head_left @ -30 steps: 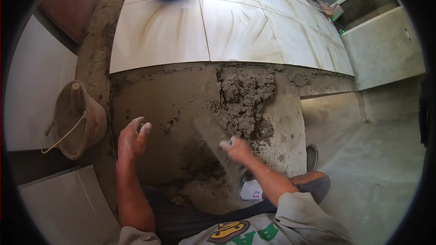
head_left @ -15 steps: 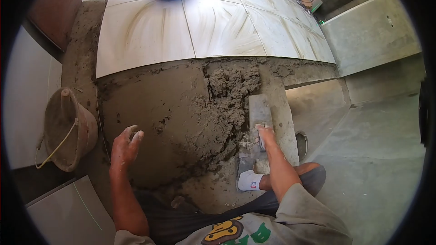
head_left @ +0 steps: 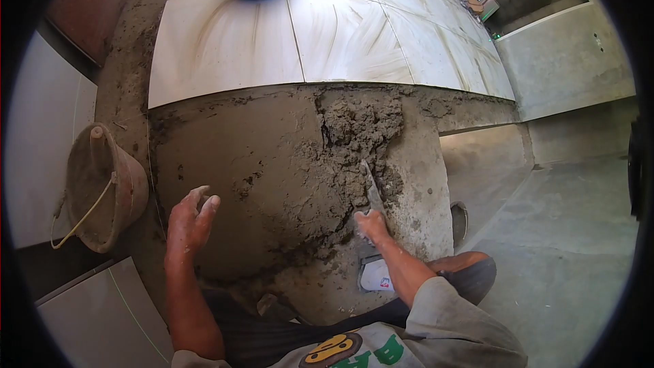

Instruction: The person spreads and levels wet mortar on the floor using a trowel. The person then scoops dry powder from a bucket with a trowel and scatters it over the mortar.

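White tiles (head_left: 340, 41): laid ahead of you.
Mortar bed (head_left: 218, 143): smoothed toward its left edge.
Lumpy heap (head_left: 361, 119): bed's right edge, unlevelled.
Trowel (head_left: 373, 189): at the heap's near edge.
Left hand (head_left: 189, 219): empty, thumb apart.
Right hand (head_left: 371, 225): clamped on your trowel.

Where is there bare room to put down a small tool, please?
The concrete strip right of the loose mortar heap looks mostly bare, as do the streaked white tiles beyond the smoothed mortar bed. It is crowded around the right hand, trowel and white sock.
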The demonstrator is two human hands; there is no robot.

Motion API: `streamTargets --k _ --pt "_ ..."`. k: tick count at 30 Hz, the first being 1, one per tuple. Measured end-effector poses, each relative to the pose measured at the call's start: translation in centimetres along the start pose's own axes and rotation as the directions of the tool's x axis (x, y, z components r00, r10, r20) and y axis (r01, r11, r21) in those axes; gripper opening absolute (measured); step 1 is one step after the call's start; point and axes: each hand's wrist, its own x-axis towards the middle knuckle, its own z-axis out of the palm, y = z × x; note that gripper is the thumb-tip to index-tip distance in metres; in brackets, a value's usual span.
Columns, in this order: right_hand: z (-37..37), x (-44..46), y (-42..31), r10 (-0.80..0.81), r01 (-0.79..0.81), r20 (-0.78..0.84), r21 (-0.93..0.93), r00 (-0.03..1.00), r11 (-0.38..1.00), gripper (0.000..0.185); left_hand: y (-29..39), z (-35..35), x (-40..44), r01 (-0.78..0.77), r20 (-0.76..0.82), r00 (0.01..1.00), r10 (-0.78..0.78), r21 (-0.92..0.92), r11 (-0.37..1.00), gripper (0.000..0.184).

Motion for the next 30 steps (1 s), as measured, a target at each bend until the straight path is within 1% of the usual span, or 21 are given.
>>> streamTargets --k 2,3,5,6,8,9,11,13,15,16,18,19,21,22,23,24,25,27,29,30 --pt "1.4 -0.5 0.1 0.183 -0.197 0.077 0.255 0.98 0.947 0.036 0.3 0.4 0.2 -0.002 0.019 1.0 0.002 -0.004 1.0 0.05" --pt "1.1 -0.5 -0.1 0.187 -0.201 0.078 0.261 0.979 0.944 0.036 0.3 0.8 0.3 -0.014 0.028 1.0 0.013 0.008 1.0 0.05" --pt "0.4 -0.3 -0.5 0.308 -0.399 0.26 0.477 0.915 0.783 0.028 0.4 1.4 0.7 -0.033 0.04 0.999 0.032 0.023 0.999 0.05" --pt "-0.2 -0.5 -0.6 0.304 -0.396 0.26 0.481 0.917 0.783 0.028 0.5 1.6 0.8 -0.025 0.045 0.999 0.023 0.043 0.999 0.048" --pt "-1.2 -0.8 -0.4 0.228 -0.435 0.382 0.641 0.896 0.633 0.023 0.5 1.2 0.8 -0.002 0.029 1.0 0.0 0.076 0.997 0.047" --pt "-1.4 -0.6 -0.4 0.211 -0.432 0.394 0.638 0.894 0.638 0.023 0.8 0.9 0.9 -0.012 0.017 1.0 0.011 0.064 0.998 0.046" --pt "-2.3 -0.8 0.8 0.163 -0.474 0.46 0.717 0.873 0.512 0.021 1.0 1.1 0.8 -0.006 -0.002 1.0 0.007 0.055 0.998 0.046" --pt "-2.5 -1.2 1.9 0.138 -0.472 0.466 0.747 0.874 0.468 0.02 0.3 0.9 0.7 -0.107 -0.032 0.994 0.108 0.024 0.994 0.046" --pt "-3.2 -2.3 1.8 0.136 -0.478 0.473 0.749 0.871 0.458 0.02 0.2 0.6 0.4 -0.125 -0.048 0.991 0.125 0.015 0.992 0.045" --pt "-3.5 -2.8 0.8 0.111 -0.481 0.492 0.738 0.864 0.474 0.02 0.4 0.4 0.3 -0.102 -0.076 0.992 0.104 0.028 0.994 0.045" --pt "-4.4 -4.1 -0.7 0.115 -0.387 0.4 0.708 0.909 0.591 0.02 1.1 0.4 0.2 -0.116 -0.066 0.991 0.118 0.023 0.993 0.044" --pt "-4.4 -4.9 -1.6 0.102 -0.381 0.404 0.706 0.909 0.597 0.02 1.1 0.3 -0.1 -0.111 -0.081 0.99 0.112 0.026 0.994 0.044" --pt "-3.8 -6.5 -4.0 0.05 -0.345 0.404 0.703 0.913 0.622 0.02 1.1 0.1 -0.4 -0.058 -0.058 0.997 0.058 -0.006 0.998 0.042" --pt "-3.4 -7.2 -5.1 -0.016 -0.343 0.451 0.7 0.892 0.627 0.02 0.9 -0.1 -0.8 -0.057 -0.075 0.996 0.056 -0.008 0.998 0.042" --pt "-2.5 -7.6 -6.2 -0.031 -0.332 0.451 0.698 0.892 0.634 0.02 0.5 -0.3 -1.3 -0.101 -0.065 0.993 0.103 0.031 0.994 0.04" --pt "-1.4 -7.8 -7.5 -0.094 -0.373 0.529 0.702 0.843 0.606 0.019 0.2 -0.6 -1.9 -0.143 -0.056 0.988 0.147 0.073 0.987 0.038" --pt "-0.2 -7.9 -8.8 -0.159 -0.418 0.601 0.699 0.783 0.581 0.019 0.2 -1.1 -2.5 -0.137 -0.076 0.987 0.143 0.077 0.988 0.038" --pt "1.8 -7.6 -12.2 -0.273 -0.428 0.681 0.67 0.679 0.607 0.019 0.6 -2.1 -4.2 -0.037 0.095 0.995 0.014 0.25 0.967 0.037" --pt "3.4 -6.4 -16.1 -0.311 -0.342 0.7 0.625 0.642 0.701 0.02 0.9 -2.3 -6.6 -0.041 0.069 0.997 0.024 0.251 0.967 0.037" --pt "4.0 -5.3 -18.1 -0.318 -0.269 0.701 0.59 0.639 0.761 0.021 1.0 -2.4 -7.8 -0.057 0.059 0.997 0.043 0.256 0.965 0.038"
